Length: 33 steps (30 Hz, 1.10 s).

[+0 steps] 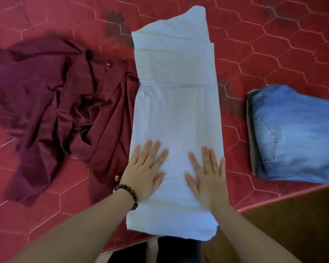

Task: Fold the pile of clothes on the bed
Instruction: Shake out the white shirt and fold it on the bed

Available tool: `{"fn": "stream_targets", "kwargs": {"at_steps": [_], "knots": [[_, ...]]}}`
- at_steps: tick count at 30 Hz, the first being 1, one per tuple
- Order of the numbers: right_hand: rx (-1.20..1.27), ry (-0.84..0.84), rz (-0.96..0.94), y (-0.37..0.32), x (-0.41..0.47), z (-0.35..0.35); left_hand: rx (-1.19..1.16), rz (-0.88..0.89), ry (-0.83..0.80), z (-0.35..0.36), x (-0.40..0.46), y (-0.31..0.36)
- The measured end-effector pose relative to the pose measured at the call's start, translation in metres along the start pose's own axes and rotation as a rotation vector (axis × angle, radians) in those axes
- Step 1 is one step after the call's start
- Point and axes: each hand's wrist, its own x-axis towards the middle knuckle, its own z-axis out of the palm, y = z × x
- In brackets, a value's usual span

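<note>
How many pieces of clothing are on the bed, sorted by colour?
White: 1, the white garment folded into a long strip, under both hands.
Maroon: 1, the crumpled maroon garment.
Blue: 1, the folded blue jeans.
Total: 3

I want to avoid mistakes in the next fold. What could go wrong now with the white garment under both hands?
1. The near end of the white garment hangs over the bed edge; it might slide off when lifted.
2. Its left side touches the crumpled maroon garment, which could get caught in the fold.
3. The left hand and right hand press only the near part, so the far folds may shift.
</note>
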Motion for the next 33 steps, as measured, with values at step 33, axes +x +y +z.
{"fn": "stream_targets", "kwargs": {"at_steps": [33], "knots": [[1.024,-0.387,0.200,0.065,0.071,-0.144,-1.118,-0.476,0.035,-0.104,0.035,-0.049]]}}
